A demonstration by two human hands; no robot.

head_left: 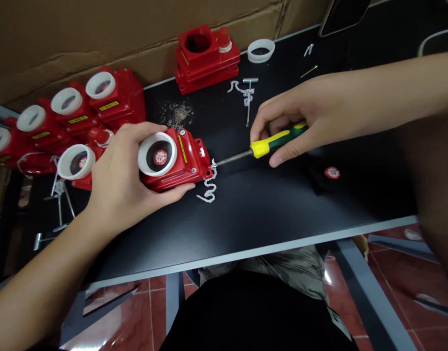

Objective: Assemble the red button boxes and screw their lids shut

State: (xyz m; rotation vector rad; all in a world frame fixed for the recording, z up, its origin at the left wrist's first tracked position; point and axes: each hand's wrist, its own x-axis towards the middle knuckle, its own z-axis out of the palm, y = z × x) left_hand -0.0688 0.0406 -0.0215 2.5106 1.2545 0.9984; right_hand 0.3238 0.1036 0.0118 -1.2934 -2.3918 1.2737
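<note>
A red housing with a white ring (185,156) rests on the black table, and my left hand (121,175) grips it around the ring end. My right hand (285,122) holds a screwdriver (262,147) with a yellow and green handle. Its shaft runs left, and the tip meets the right end of the housing, beside a mounting lug. A wavy whitish chain or cord (209,191) hangs from that end and lies on the table; its exact kind is unclear.
Several more red housings (116,100) stand at the left, another red housing (207,58) at the back. Around them lie a loose white ring (261,50), a T-shaped metal rod (249,97), a red-and-white disc (332,172) and pale crumbs (180,114). Cardboard (136,34) backs the table.
</note>
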